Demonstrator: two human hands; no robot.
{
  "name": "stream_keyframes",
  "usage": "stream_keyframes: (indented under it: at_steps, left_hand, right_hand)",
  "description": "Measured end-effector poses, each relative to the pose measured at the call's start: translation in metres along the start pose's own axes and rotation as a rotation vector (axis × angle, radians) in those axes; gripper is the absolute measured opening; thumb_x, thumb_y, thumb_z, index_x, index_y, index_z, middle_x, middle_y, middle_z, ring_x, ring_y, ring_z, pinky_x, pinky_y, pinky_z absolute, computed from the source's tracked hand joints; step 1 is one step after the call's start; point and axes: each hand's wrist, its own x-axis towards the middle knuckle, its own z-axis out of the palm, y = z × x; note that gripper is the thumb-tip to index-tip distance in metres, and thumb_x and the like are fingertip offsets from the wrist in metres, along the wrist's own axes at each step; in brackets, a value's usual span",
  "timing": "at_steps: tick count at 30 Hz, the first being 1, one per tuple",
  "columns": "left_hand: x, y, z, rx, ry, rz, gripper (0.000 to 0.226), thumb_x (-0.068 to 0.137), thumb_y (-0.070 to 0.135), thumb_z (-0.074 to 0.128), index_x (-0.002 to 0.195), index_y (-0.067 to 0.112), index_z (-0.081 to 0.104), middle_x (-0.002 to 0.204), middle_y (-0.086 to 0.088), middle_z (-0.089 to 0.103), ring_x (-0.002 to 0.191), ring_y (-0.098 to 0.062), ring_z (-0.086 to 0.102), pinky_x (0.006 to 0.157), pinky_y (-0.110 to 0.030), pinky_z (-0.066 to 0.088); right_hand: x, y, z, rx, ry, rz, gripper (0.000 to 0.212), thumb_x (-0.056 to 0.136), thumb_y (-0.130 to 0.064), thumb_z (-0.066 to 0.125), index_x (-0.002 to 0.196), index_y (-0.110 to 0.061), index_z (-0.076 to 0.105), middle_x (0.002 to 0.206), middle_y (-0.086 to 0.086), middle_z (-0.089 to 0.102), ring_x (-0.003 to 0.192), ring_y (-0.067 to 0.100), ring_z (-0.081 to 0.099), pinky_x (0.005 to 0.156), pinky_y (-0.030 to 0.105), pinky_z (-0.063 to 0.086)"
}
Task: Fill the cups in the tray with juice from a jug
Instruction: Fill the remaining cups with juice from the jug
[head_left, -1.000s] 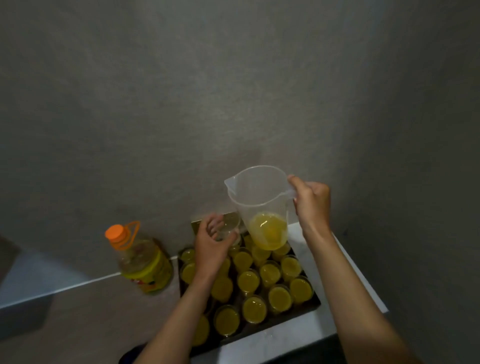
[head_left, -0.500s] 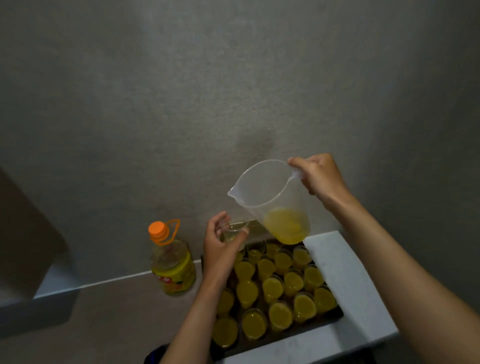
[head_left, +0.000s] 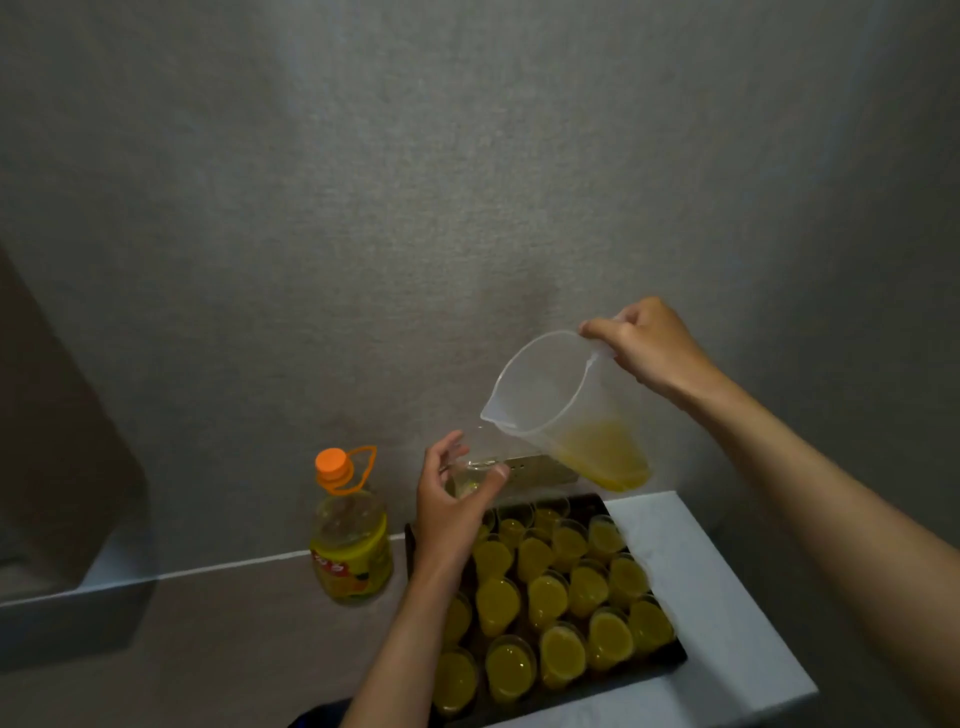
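Right hand (head_left: 647, 348) grips handle of clear jug (head_left: 563, 410), tipped spout-down toward small empty cup (head_left: 475, 475). Left hand (head_left: 449, 506) curls fingers round that cup, lifts it above tray (head_left: 670, 662), likely so the pour lands clear of its neighbours. Little juice left, pooled low; none at spout. Other cups (head_left: 548, 597) in tray look full. Juice bottle (head_left: 350, 540) stands capped just left of tray, out of arms' way.

— What did the right hand (head_left: 652, 348) hold, right of centre?

— A clear jug (head_left: 566, 410), tilted spout-down, juice pooled low. The left hand (head_left: 447, 506) gripped a clear cup (head_left: 475, 475) just under the spout, seemingly almost empty.

— Lower right?

— Filled cups (head_left: 545, 597) packed a dark tray (head_left: 670, 662); a juice bottle (head_left: 350, 540) stood left of it.
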Motion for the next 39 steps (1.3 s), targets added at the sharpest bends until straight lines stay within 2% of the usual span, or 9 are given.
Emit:
stream_keyframes:
  at_steps: [4, 9, 13, 15, 20, 24, 29, 35, 39]
  left_hand:
    - [-0.003, 0.003, -0.001, -0.009, 0.017, 0.015, 0.056, 0.079, 0.021, 0.087, 0.127, 0.033, 0.06, 0.125, 0.013, 0.064, 0.119, -0.004, 0.057, 0.082, -0.013, 0.046]
    - [-0.008, 0.004, -0.003, -0.042, -0.01, 0.024, 0.056, 0.08, 0.021, 0.087, 0.126, 0.035, 0.059, 0.127, 0.013, 0.063, 0.12, -0.007, 0.057, 0.083, -0.02, 0.05]
    - [-0.014, 0.006, -0.007, -0.059, -0.023, 0.036, 0.055, 0.08, 0.015, 0.085, 0.127, 0.03, 0.06, 0.128, 0.01, 0.062, 0.119, -0.007, 0.058, 0.075, -0.011, 0.051]
    - [-0.016, 0.006, -0.01, -0.057, -0.025, 0.044, 0.055, 0.08, 0.015, 0.085, 0.127, 0.031, 0.06, 0.129, 0.01, 0.063, 0.12, -0.006, 0.058, 0.076, -0.01, 0.051]
    - [-0.019, 0.003, -0.019, -0.031, -0.027, 0.045, 0.055, 0.08, 0.023, 0.087, 0.126, 0.039, 0.06, 0.127, 0.017, 0.064, 0.122, -0.004, 0.057, 0.093, -0.027, 0.052]
    - [-0.022, 0.006, -0.022, -0.03, -0.023, 0.052, 0.055, 0.08, 0.02, 0.086, 0.126, 0.035, 0.06, 0.125, 0.016, 0.065, 0.12, 0.0, 0.056, 0.089, -0.018, 0.046]
    - [-0.025, 0.008, -0.027, -0.037, -0.037, 0.059, 0.054, 0.081, 0.015, 0.085, 0.127, 0.029, 0.06, 0.128, 0.01, 0.064, 0.121, -0.004, 0.055, 0.077, -0.001, 0.044]
    - [-0.028, 0.008, -0.03, -0.044, -0.055, 0.069, 0.056, 0.08, 0.015, 0.086, 0.128, 0.028, 0.06, 0.129, 0.009, 0.063, 0.122, -0.004, 0.054, 0.077, -0.001, 0.044]
    - [-0.029, 0.007, -0.035, -0.031, -0.058, 0.065, 0.056, 0.079, 0.017, 0.086, 0.127, 0.03, 0.061, 0.128, 0.012, 0.063, 0.115, 0.007, 0.055, 0.075, -0.001, 0.044]
  right_hand:
    - [-0.004, -0.009, -0.001, -0.073, -0.044, -0.014, 0.037, 0.089, -0.026, 0.07, 0.059, -0.013, 0.052, 0.051, 0.005, 0.036, 0.047, 0.018, 0.032, 0.043, 0.029, 0.025]
    - [-0.003, -0.02, 0.0, -0.146, -0.065, -0.044, 0.04, 0.087, -0.025, 0.068, 0.056, -0.017, 0.044, 0.049, 0.0, 0.032, 0.046, 0.016, 0.028, 0.044, 0.03, 0.022]
    - [-0.003, -0.024, 0.003, -0.197, -0.062, -0.045, 0.044, 0.086, -0.028, 0.069, 0.055, -0.02, 0.04, 0.042, -0.009, 0.03, 0.043, 0.013, 0.026, 0.046, 0.031, 0.024]
    - [-0.004, -0.026, 0.004, -0.223, -0.062, -0.044, 0.044, 0.086, -0.03, 0.07, 0.055, -0.02, 0.04, 0.041, -0.01, 0.029, 0.042, 0.012, 0.026, 0.05, 0.032, 0.025]
    - [-0.006, -0.036, 0.004, -0.271, -0.07, -0.052, 0.046, 0.087, -0.031, 0.07, 0.055, -0.019, 0.04, 0.043, -0.008, 0.032, 0.039, 0.011, 0.027, 0.049, 0.031, 0.025]
    - [-0.006, -0.043, 0.004, -0.296, -0.075, -0.063, 0.044, 0.087, -0.031, 0.07, 0.055, -0.02, 0.042, 0.045, -0.007, 0.033, 0.041, 0.012, 0.029, 0.052, 0.031, 0.027]
    - [-0.01, -0.053, 0.005, -0.328, -0.098, -0.095, 0.038, 0.086, -0.029, 0.07, 0.058, -0.017, 0.046, 0.051, 0.001, 0.036, 0.046, 0.015, 0.031, 0.053, 0.031, 0.027]
    - [-0.014, -0.063, 0.009, -0.377, -0.131, -0.13, 0.035, 0.088, -0.029, 0.069, 0.061, -0.016, 0.05, 0.052, 0.002, 0.039, 0.048, 0.017, 0.034, 0.053, 0.031, 0.028]
    - [-0.014, -0.067, 0.013, -0.397, -0.134, -0.14, 0.038, 0.086, -0.03, 0.07, 0.057, -0.018, 0.048, 0.047, -0.004, 0.038, 0.046, 0.015, 0.034, 0.054, 0.033, 0.029]
